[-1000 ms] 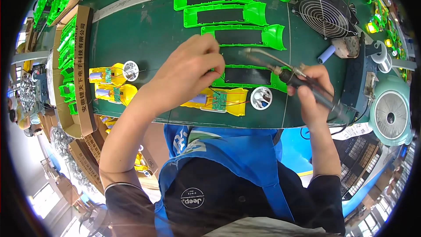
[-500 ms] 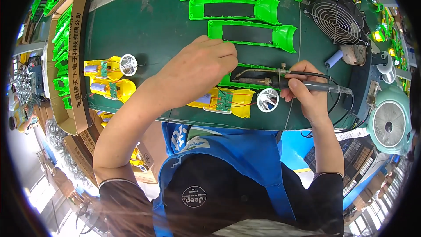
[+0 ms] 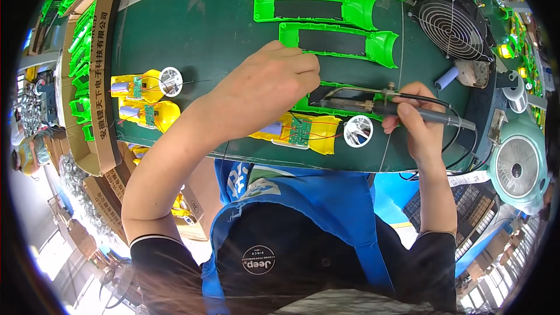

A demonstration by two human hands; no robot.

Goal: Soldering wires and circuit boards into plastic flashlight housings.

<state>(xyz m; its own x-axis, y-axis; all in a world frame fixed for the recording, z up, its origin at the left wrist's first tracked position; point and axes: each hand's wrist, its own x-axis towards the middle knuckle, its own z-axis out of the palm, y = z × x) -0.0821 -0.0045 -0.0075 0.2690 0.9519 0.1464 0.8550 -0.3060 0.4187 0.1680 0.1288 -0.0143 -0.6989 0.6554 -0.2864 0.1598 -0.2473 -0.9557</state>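
My right hand grips a soldering iron with a thin curved metal tube fixed along it. The iron's tip points left over a green plastic half shell with a dark panel, partly covered by my hands. My left hand is closed at the shell's left end; its fingertips and whatever they pinch are hidden. Just nearer to me lies a yellow half shell holding a green circuit board, a lilac battery cell and thin wires. A silver reflector cup sits at its right end.
More green half shells lie in a row beyond my hands. A black fan stands at the far right, near a loose lilac cell. Two yellow assemblies rest left of my forearm, beside a cardboard box of green parts.
My right hand and the soldering iron have shifted slightly to the right, with the tip a little farther from my left hand. My left hand keeps nearly the same place and closed shape.
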